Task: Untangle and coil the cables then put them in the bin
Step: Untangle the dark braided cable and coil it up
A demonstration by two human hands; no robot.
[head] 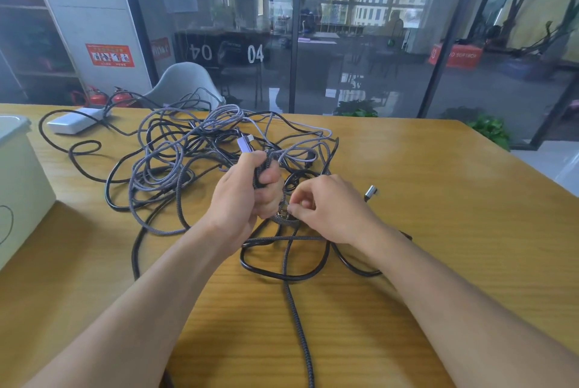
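Cables [175,149], grey braided and black, lie knotted in a loose heap across the middle of a wooden desk [438,199], with loops trailing toward the near edge and one long braided strand running off the bottom of the view. A person's left hand [247,196] is closed in a fist around a bunch of the strands, a purple-grey plug [245,144] sticking up just above its knuckles. Just beside it, the right hand [326,209] has its fingers curled, thumb and forefinger pinching a strand at a small knot between the two hands. A silver-tipped connector [371,191] rests on the desk close to the right of that hand. At the left edge of the desk stands a pale bin [18,174], apart from the heap. A white power adapter [75,119] lies at the far left corner, a black lead curling from it. Behind the desk are a grey chair [185,80], red fire extinguishers [97,96] and a glass wall [360,42].
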